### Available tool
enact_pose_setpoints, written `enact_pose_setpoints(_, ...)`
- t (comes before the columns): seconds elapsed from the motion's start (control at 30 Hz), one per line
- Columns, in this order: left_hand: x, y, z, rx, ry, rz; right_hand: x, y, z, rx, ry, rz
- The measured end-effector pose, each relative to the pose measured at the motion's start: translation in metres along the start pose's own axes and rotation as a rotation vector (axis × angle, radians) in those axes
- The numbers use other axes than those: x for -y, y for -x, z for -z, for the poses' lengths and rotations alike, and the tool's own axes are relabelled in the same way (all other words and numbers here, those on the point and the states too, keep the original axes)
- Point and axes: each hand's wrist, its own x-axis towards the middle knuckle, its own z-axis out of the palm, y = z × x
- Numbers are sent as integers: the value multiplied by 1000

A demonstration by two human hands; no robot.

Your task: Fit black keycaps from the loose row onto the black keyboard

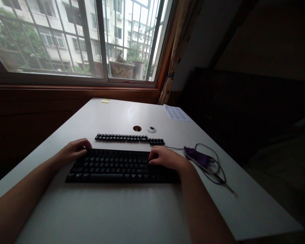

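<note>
Black keyboard (117,166), centred near the desk (112,217) front edge: rigid, light, probably best lifted by its short ends. Left hand (75,150) curled on its far-left corner, right hand (167,158) on the right keys; neither grasps. Loose keycap row (129,138) just behind.

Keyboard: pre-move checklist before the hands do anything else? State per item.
1. Left hand resting on keyboard, upper left corner: ok.
2. Right hand on its upper right keys: ok.
3. Row of loose keycaps lined up behind the keyboard, apart from it: ok.
4. Purple tool clear of the black cable: not ok, they lie tangled.
5. Keyboard flat and square on table: ok.
6. Any cap gripped: cannot tell.
</note>
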Motion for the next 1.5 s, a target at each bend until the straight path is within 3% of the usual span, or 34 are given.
enact_pose_setpoints(0.33,2,-1,0,2,-12,-10,-16,4,14,-136,24,8)
enact_pose_setpoints(0.7,-7,0,0,-5,-14,-7,-25,6,8,-127,39,-32)
enact_pose_setpoints(1.5,3,-1,-1,-3,-13,-13,-24,4,8,-14,80,-113)
